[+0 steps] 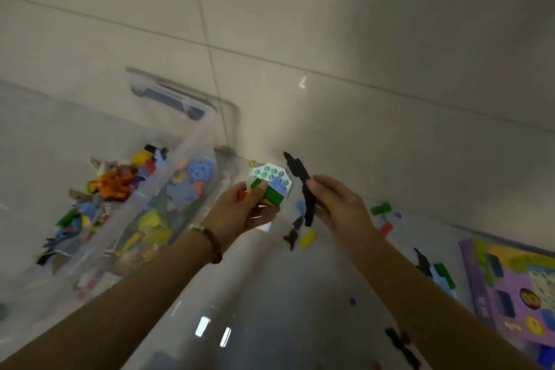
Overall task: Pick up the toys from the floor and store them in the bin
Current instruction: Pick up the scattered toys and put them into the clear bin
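Observation:
My left hand (243, 207) grips a clutch of toys: a white piece with teal dots (268, 173) and green, yellow and red blocks (272, 196). My right hand (336, 204) pinches a long black toy piece (303, 186) that stands upright between the hands. Both hands hover above the glossy floor, just right of the clear plastic bin (192, 141), which holds many coloured toys. Loose toys lie on the floor: a yellow block (307, 239), a dark piece (292, 237), a green block (380, 209) and a red one (386, 228).
A purple toy box (516, 288) lies on the floor at the right, with a black piece (422, 263) and a green block (444, 275) beside it. Another black piece (402, 345) lies near my right forearm. A tiled wall rises behind.

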The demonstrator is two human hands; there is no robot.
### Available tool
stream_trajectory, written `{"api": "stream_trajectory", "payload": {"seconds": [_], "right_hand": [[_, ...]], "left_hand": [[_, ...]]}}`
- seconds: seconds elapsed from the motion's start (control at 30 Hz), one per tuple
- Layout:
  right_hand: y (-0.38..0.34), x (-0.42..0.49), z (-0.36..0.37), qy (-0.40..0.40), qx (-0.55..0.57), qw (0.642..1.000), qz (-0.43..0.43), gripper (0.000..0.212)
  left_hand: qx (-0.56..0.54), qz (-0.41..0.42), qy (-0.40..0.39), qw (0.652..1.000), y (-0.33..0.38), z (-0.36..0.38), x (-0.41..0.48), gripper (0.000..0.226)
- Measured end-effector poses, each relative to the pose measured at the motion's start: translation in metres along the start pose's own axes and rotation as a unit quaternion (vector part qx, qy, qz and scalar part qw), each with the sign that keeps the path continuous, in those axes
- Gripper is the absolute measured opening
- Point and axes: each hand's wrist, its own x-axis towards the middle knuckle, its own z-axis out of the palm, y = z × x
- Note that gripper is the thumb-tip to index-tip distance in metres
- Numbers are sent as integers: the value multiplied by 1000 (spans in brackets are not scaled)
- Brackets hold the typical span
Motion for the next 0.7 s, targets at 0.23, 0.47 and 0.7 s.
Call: {"api": "stream_trajectory", "payload": {"seconds": [0.23,0.47,0.7], "right_hand": [[-28,-19,188,-114,-36,992,-30,8],[-11,-10,274,-75,-125,982,-119,8],[-13,27,176,-9,-178,967,-184,12]], "left_hand": [[57,113,70,990,117,-109,-59,18],[198,-4,144,969,144,-198,-69,49],[335,117,174,918,142,-159,-37,59]]}}
